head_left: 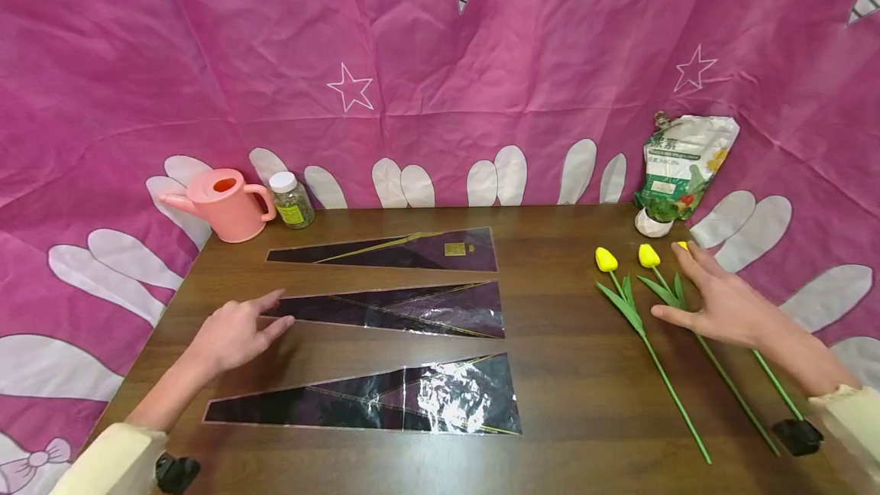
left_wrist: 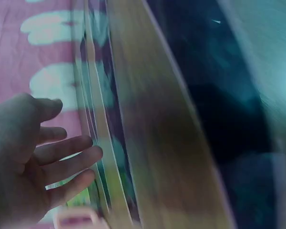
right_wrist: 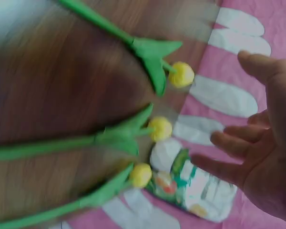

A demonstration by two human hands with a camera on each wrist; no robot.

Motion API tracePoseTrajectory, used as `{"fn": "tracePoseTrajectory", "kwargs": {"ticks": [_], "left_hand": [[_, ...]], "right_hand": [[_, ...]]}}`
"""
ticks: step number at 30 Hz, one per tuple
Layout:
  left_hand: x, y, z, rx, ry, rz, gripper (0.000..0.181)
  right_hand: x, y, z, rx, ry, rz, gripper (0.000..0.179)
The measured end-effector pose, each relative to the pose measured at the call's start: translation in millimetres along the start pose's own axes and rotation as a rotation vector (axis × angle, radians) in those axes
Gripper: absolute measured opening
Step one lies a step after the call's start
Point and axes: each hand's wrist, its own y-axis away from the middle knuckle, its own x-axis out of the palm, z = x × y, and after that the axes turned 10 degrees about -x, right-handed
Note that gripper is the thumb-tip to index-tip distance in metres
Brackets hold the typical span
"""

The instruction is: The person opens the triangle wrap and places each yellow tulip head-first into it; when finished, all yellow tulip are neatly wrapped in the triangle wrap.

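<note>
My left hand (head_left: 234, 334) has its fingers spread at the narrow left end of a dark, glossy tapered plastic sleeve (head_left: 412, 310), the middle one of three. Another sleeve (head_left: 385, 253) lies behind it, and a third sleeve (head_left: 309, 403) is nearer me. In the left wrist view the hand's fingers are loosely extended and hold nothing. My right hand (head_left: 732, 302) hovers with fingers apart over yellow artificial tulips on green stems. The left tulip (head_left: 606, 260) and the middle tulip (head_left: 648, 256) show; the hand covers part of the right tulip (head_left: 778, 384).
At the back left stand a pink watering can (head_left: 234, 208) and a white-lidded jar (head_left: 292, 201) of small bits. A printed bag (head_left: 684, 163) sits at the back right behind a small white round object (head_left: 653, 224). A pink patterned cloth (head_left: 426, 59) hangs behind the wooden table (head_left: 550, 403).
</note>
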Motion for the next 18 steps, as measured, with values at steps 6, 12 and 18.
{"fn": "tracePoseTrajectory", "kwargs": {"ticks": [6, 12, 18], "left_hand": [[28.3, -70.7, -59.1, 0.1, 0.066, 0.005, 0.04], [65.4, -145.0, -116.3, 0.172, 0.085, 0.057, 0.056], [90.5, -185.0, -139.8, 0.194, 0.056, 0.156, 0.065]], "right_hand": [[27, -42.5, 12, -0.199, -0.073, -0.14, 0.06], [67, -105.5, 36, -0.201, -0.255, -0.134, 0.042], [92, -147.1, 54, -0.141, -0.37, -0.096, 0.043]]}}
